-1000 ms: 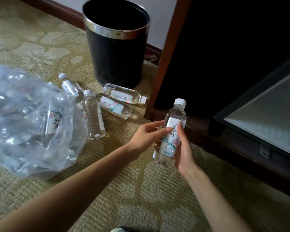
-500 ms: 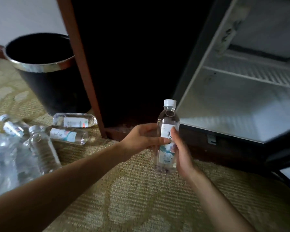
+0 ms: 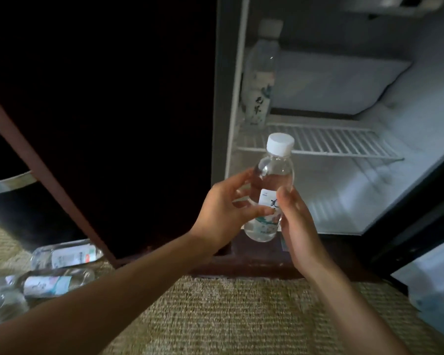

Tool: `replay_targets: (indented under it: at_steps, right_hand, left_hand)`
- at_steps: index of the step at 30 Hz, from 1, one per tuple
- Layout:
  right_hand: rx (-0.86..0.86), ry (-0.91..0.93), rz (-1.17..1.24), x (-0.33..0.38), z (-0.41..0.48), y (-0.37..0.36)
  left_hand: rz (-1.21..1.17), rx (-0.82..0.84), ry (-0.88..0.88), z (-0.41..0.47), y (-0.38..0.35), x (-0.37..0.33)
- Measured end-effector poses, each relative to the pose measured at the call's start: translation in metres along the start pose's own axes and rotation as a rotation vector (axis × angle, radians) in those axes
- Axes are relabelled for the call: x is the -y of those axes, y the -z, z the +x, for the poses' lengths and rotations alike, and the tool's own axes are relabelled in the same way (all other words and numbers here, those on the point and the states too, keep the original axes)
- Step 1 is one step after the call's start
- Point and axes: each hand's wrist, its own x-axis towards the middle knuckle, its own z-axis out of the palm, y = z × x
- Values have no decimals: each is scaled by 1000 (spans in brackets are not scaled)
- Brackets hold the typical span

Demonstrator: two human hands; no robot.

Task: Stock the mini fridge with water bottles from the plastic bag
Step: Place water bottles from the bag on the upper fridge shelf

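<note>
I hold a clear water bottle (image 3: 273,175) with a white cap upright in front of the open mini fridge (image 3: 344,190). My left hand (image 3: 223,213) grips its left side with thumb and fingers, and my right hand (image 3: 296,224) grips its right side at the label. Inside the fridge another labelled bottle (image 3: 259,80) stands upright at the left end of the white wire shelf (image 3: 328,142). On the carpet at the lower left lie two labelled bottles (image 3: 64,256) (image 3: 51,283), with another clear bottle (image 3: 3,303) at the frame's edge. The plastic bag is out of view.
A dark wooden cabinet panel (image 3: 100,111) stands left of the fridge. A black bin with a metal rim (image 3: 8,183) shows at the far left. The fridge door (image 3: 426,252) hangs open at the right. Woven carpet (image 3: 228,316) covers the floor.
The view has swung right and up, from the bag and bin to the fridge interior. Both hands stayed on the bottle and carried it toward the fridge opening.
</note>
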Motion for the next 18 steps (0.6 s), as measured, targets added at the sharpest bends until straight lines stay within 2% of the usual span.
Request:
replay_targets:
  at_steps: [4, 11, 18]
  right_hand:
    - [-13, 120, -29, 29, 19, 10]
    - [4, 220, -67, 72, 53, 26]
    - [-22, 233, -102, 82, 82, 39]
  left_hand:
    - [60, -35, -110, 27, -12, -24]
    - [108, -113, -300, 63, -29, -64]
    - [169, -99, -302, 96, -41, -73]
